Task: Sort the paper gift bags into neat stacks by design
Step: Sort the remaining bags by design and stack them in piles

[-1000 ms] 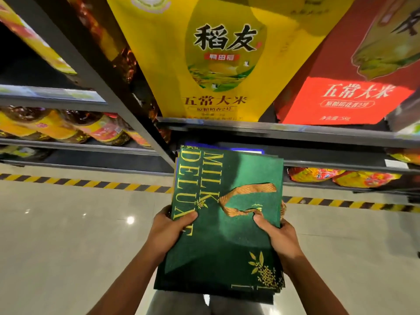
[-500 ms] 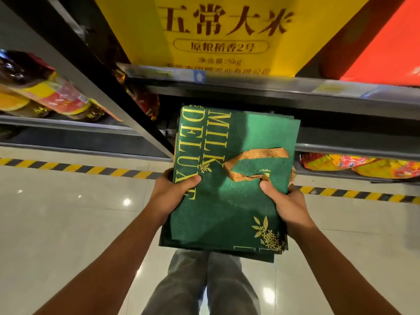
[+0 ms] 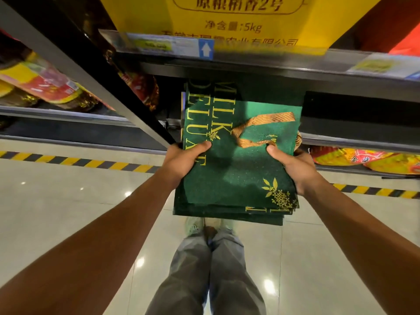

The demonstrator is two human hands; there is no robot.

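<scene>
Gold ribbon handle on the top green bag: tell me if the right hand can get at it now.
Probably yes. The right hand grips the stack of green bags with its thumb right beside the gold ribbon handle, and nothing covers it.

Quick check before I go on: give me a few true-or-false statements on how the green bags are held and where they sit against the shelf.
1. Both hands hold the stack of green bags. True: the left hand grips its left edge and the right hand its right edge.
2. The stack lies on the floor. False: it is held up above the floor.
3. The far end of the stack reaches under the shelf edge. True.
4. The top bag's handle is red. False: it is gold-orange.
5. The yellow sack is below the bags. False: it stands on the shelf above.
</scene>
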